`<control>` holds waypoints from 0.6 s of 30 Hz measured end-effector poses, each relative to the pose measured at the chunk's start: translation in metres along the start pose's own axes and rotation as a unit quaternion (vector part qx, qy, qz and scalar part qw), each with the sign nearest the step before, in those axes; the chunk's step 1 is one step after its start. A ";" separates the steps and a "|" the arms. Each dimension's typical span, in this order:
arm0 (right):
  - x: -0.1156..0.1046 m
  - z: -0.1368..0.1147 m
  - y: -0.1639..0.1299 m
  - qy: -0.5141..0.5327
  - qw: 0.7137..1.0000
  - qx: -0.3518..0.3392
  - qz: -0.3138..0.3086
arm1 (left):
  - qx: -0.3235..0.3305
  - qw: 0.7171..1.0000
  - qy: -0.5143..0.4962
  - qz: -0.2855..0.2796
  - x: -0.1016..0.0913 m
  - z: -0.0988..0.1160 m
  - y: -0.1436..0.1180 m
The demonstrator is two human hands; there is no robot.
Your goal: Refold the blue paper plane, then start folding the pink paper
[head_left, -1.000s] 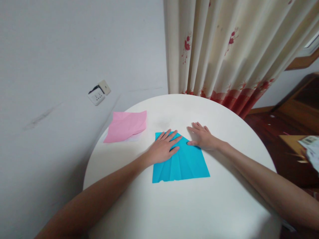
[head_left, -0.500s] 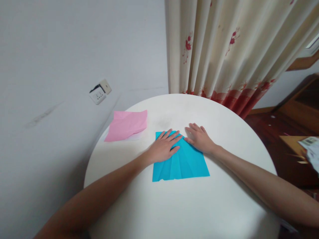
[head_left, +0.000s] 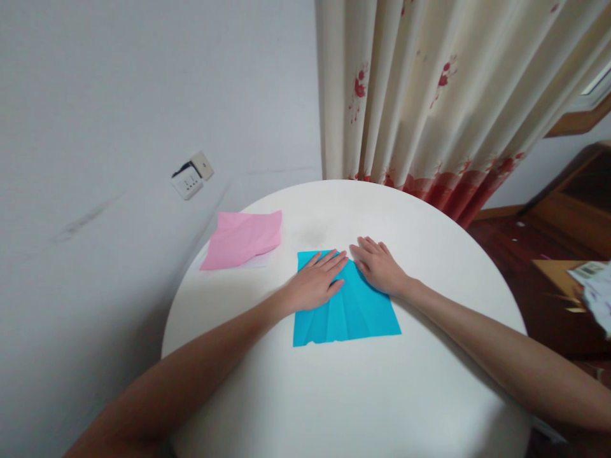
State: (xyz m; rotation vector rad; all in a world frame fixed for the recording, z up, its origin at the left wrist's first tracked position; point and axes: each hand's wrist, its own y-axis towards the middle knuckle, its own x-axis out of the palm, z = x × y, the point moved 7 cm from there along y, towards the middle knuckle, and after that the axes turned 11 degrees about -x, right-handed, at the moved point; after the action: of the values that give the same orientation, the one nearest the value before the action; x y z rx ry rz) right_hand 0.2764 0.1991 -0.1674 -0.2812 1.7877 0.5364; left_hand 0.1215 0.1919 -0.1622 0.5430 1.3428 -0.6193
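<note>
Left hand (head_left: pixel 316 284) spread flat on blue paper (head_left: pixel 351 312), mid-bench (head_left: pixel 334 394). Right hand (head_left: pixel 380 266) flat, fingers together, pressing folded top-right corner. Risk: uneven pressure lets sheet slide on smooth top, crease goes crooked. Pink paper (head_left: pixel 243 238) well apart, left.
</note>
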 end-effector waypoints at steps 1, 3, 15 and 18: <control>0.000 -0.001 0.000 0.002 1.000 -0.004 0.001 | -0.002 1.000 0.000 0.002 0.000 0.000 0.000; -0.001 -0.004 0.000 0.006 1.000 -0.015 0.005 | 0.000 1.000 -0.001 0.007 0.000 0.000 0.000; 0.002 -0.051 -0.004 -0.001 0.995 -0.102 0.017 | -0.032 0.999 -0.001 0.023 0.002 -0.011 0.003; 0.007 -0.050 -0.005 0.020 0.994 -0.108 0.012 | -0.038 0.999 0.005 0.027 0.003 -0.014 0.004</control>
State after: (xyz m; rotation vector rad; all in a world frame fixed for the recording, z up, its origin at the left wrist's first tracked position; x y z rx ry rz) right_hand 0.2343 0.1709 -0.1653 -0.4212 1.7747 0.7477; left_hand 0.1146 0.2037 -0.1676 0.5209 1.3516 -0.5196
